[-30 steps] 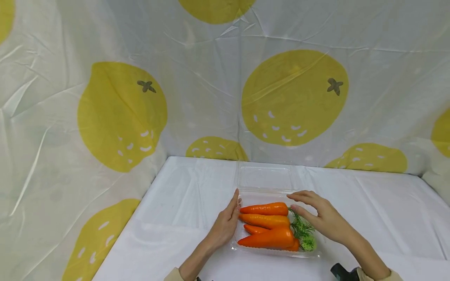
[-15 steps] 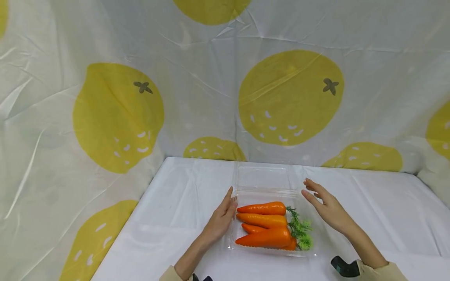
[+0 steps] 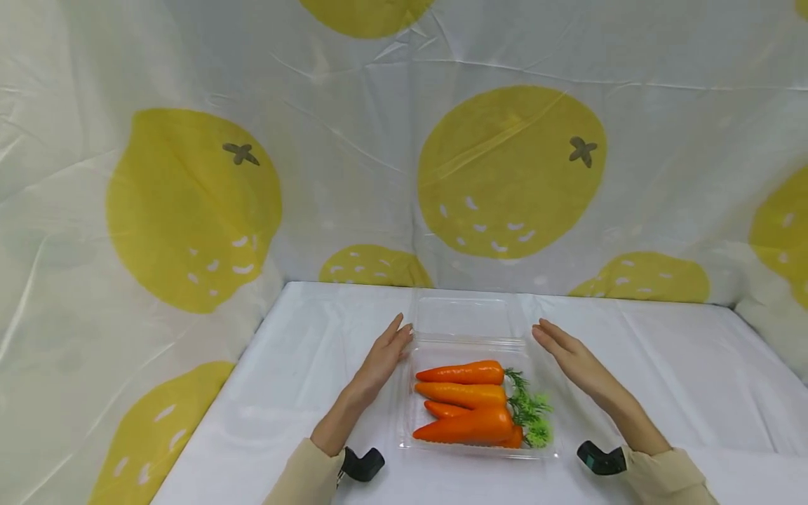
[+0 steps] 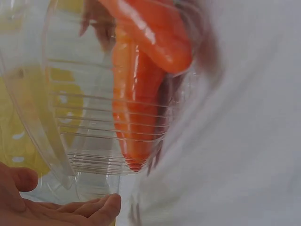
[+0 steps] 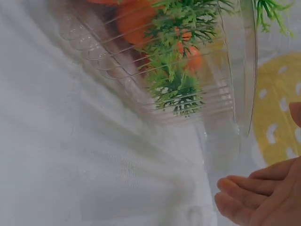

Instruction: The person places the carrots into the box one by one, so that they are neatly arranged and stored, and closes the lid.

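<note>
A clear plastic clamshell box point(image 3: 480, 452) holds several orange carrots point(image 3: 463, 372) lying side by side, with green leafy tops point(image 3: 529, 408) toward its right wall. Its clear lid point(image 3: 463, 317) is laid back behind it. My left hand point(image 3: 379, 361) is beside the box's rear left corner, fingers extended. Off the rear right corner, my right hand point(image 3: 577, 361) hovers with straight fingers and holds nothing. The left wrist view shows carrot tips point(image 4: 135, 162) behind the ribbed wall, the fingers point(image 4: 101, 209) near its corner. In the right wrist view, leaves point(image 5: 181, 89) show through the opposite wall.
A white cloth point(image 3: 328, 337) covers the table. Behind it and at the left hangs a curtain point(image 3: 353, 154) printed with big yellow lemons. Black wrist devices point(image 3: 364, 464) sit at both beige sleeves point(image 3: 306, 477).
My right hand has left the carrot tops and moved right, outside the box. My left hand has slid back along the left side toward the hinge. The carrots stay put in the box.
</note>
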Demonstrator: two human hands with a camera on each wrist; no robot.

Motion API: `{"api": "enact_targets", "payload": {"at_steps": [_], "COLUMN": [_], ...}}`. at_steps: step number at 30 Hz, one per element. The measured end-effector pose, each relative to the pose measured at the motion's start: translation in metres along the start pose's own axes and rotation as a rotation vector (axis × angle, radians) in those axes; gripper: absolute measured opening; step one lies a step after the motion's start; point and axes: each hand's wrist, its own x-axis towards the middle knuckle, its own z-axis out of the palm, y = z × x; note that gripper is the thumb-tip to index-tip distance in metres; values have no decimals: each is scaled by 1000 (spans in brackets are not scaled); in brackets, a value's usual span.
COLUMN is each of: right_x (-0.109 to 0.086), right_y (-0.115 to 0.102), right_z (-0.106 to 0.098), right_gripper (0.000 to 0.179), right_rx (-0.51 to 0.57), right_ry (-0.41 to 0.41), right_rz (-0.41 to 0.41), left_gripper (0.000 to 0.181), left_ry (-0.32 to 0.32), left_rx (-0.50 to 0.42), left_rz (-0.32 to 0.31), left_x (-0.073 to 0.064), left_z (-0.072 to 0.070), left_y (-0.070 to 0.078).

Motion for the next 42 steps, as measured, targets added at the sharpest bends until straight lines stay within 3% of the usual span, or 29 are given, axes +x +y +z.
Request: {"api": "enact_targets", "payload": {"at_steps": [4,9,17,29,42], "right_x": [12,25,30,19,4], "right_y": [4,9,8,-4,-16], "right_z": [0,-1,-4,-11,-21], "right_gripper": [82,77,76,66,61], "right_rx": [71,186,299,337,244], "right_ry": [-47,-74,-52,56,114], "right_rz": [26,-28,-132,-272,-332], "left_gripper": [65,64,64,60,54], "left_ry": [-24,-76,-85,-63,9], "left_rx": [-72,-224,-330,-279,-241], "left_rz": [-27,-39,10,66,146], "left_x": [15,30,34,28,16], "left_z": [-5,-9,-10,-19,-15], "left_y": [0,-2,-1,16,38]}}
